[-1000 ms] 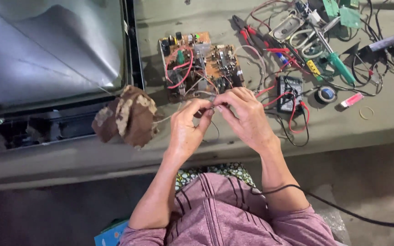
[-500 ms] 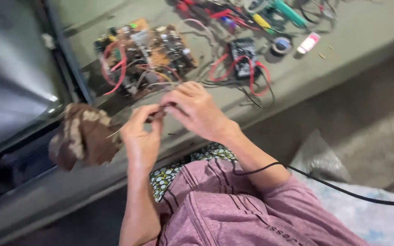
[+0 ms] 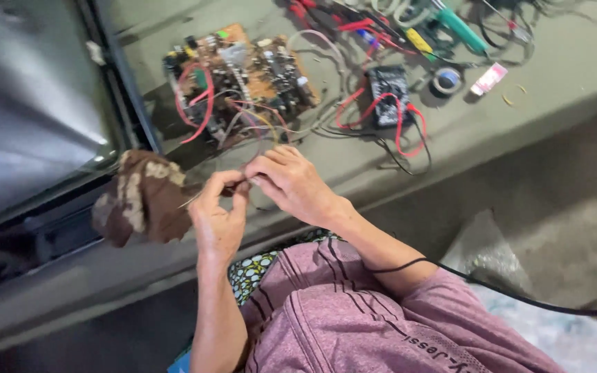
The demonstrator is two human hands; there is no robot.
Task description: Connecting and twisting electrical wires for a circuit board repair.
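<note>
My left hand and my right hand meet above the front edge of a low concrete ledge. Both pinch thin wires that run back to a brown circuit board with red leads. The fingertips touch each other at the wire ends. A thin metal lead sticks out left from under my left thumb. A brown and tan rag lies just left of my left hand.
A black multimeter with red leads lies right of the board. Behind it lie a green-handled tool, red pliers, a tape roll and a small pink-white piece. A glossy dark screen fills the left. A black cable crosses my lap.
The camera has swung and tilted, so the ledge now slants and the tools sit at the upper right. My hands stay together on the wires.
</note>
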